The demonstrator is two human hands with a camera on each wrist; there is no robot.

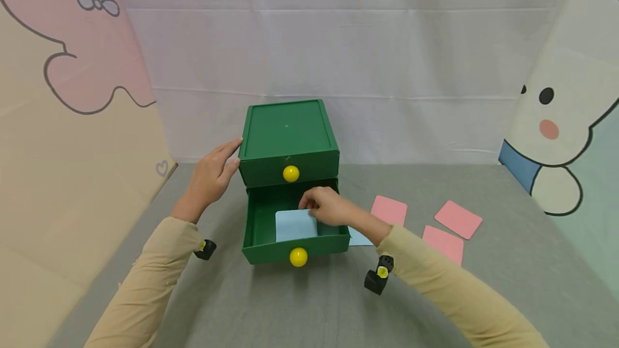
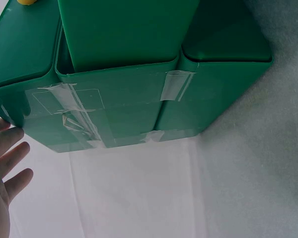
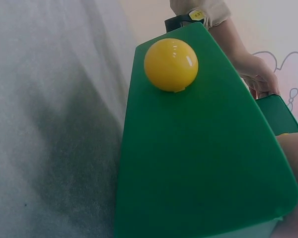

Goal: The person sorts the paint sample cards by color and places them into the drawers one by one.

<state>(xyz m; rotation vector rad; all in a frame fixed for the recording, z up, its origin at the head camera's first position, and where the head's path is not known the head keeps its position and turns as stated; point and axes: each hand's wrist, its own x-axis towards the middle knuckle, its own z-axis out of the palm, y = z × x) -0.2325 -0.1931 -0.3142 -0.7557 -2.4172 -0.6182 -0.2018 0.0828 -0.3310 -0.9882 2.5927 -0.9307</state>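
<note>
At nine o'clock, the left hand (image 1: 210, 176) is rested loosely against the green cabinet (image 1: 290, 128) — tipping could be caused by weight on the drawn-out drawer (image 1: 268, 254). Inside, at six, the blue card (image 1: 294, 226) is reached by the right hand (image 1: 330, 206); grasp cannot be confirmed. Smooth plastic is noted — and, at four, round-cornered pink cards (image 1: 458, 219).
</note>
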